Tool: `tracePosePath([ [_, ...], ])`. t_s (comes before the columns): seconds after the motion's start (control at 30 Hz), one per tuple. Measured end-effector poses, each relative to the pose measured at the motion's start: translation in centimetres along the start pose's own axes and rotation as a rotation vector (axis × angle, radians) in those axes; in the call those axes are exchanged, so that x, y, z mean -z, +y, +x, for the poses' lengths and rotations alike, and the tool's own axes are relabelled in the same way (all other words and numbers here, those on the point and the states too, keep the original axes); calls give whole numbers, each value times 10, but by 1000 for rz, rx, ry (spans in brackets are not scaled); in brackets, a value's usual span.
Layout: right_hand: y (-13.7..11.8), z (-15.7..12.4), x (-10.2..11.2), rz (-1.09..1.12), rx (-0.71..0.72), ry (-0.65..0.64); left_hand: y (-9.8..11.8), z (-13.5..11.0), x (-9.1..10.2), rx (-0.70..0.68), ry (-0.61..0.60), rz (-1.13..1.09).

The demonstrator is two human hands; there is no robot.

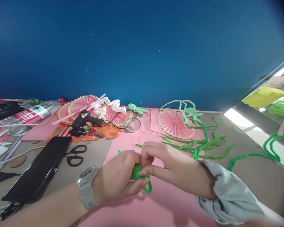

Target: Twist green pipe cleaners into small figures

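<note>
A coiled green pipe cleaner (pixel 137 171) sits between my two hands, with a loop of it hanging below on the right. My left hand (pixel 119 175), with a watch on its wrist, is closed around the coil. From the other side my right hand (pixel 158 159) pinches at the same coil, thumb and fingers together. The fingers hide much of the coil's shape. Pink paper (pixel 142 205) lies under both hands. Just beyond my right hand are several loose green pipe cleaners (pixel 213 143).
Black scissors (pixel 75 160) and a black phone-like slab (pixel 40 167) lie to the left. Behind them are a glue gun (pixel 85 119), keys (pixel 96 133), a roll of tape (pixel 140 124) and a plastic bottle (pixel 33 115). Pleated pink paper rosettes (pixel 176 124) lie before the blue wall (pixel 142 53).
</note>
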State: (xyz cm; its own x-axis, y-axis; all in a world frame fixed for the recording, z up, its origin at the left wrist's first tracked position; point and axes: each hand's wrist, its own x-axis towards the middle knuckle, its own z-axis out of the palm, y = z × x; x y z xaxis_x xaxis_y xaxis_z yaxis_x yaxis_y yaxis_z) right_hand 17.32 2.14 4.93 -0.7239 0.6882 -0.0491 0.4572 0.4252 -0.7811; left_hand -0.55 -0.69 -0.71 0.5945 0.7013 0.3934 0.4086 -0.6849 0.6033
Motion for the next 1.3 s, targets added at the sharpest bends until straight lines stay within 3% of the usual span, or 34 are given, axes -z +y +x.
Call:
tracePosePath([
  [0.33, 4, 3, -10, 244, -78, 78, 3, -6, 2, 217, -75, -220],
  [0.43, 3, 3, -9, 296, -74, 156, 4, -6, 4, 186, 93, -274],
  [0.53, 0, 0, -7, 89, -72, 180, 0, -6, 6, 36, 321, -230],
  [0.63, -2, -2, -10, -139, -10, 126, -4, -6, 7, -75, 396, -156],
  [0.93, 0, -3, -26, -395, 170, 86, -2, -5, 5, -135, 358, -158],
  [1.13, 9, -3, -25, -422, 384, 400, -6, -6, 4, -106, 348, -129],
  [1.3, 13, -6, -24, -576, 511, 392, -5, -5, 5, -123, 313, -159],
])
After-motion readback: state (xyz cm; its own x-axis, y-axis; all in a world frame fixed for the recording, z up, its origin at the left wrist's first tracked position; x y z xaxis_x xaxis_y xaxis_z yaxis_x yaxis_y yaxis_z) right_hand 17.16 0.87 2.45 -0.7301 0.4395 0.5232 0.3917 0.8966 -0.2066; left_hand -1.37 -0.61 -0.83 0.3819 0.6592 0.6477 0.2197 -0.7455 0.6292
